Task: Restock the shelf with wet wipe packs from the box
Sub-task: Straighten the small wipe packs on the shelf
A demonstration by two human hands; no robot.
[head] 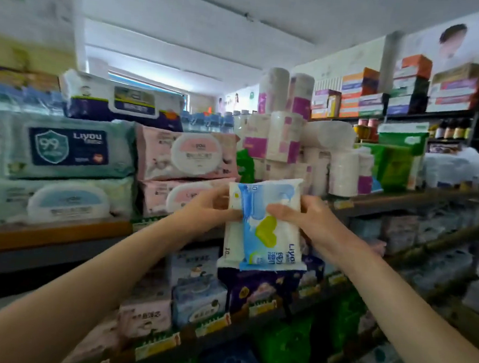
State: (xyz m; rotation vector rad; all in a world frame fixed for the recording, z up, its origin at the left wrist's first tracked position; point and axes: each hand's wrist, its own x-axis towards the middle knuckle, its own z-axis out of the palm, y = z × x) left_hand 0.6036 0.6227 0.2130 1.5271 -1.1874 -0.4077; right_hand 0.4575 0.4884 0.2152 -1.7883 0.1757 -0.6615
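Note:
I hold a white and blue wet wipe pack (268, 240) with a green heart upright in front of the shelf (401, 201), at the height of its top board. My left hand (212, 205) grips the pack's left edge near the top. My right hand (301, 214) grips its right edge, thumb across the front. A second pack seems to lie behind the first; I cannot tell for sure. The box is out of sight.
Pink wipe packs (186, 156) and teal wipe packs (67, 149) are stacked on the top board at left. White tissue rolls (286, 145) and green packs (395, 161) stand behind and right of the held pack. Lower shelves (251, 321) hold more packs with yellow price tags.

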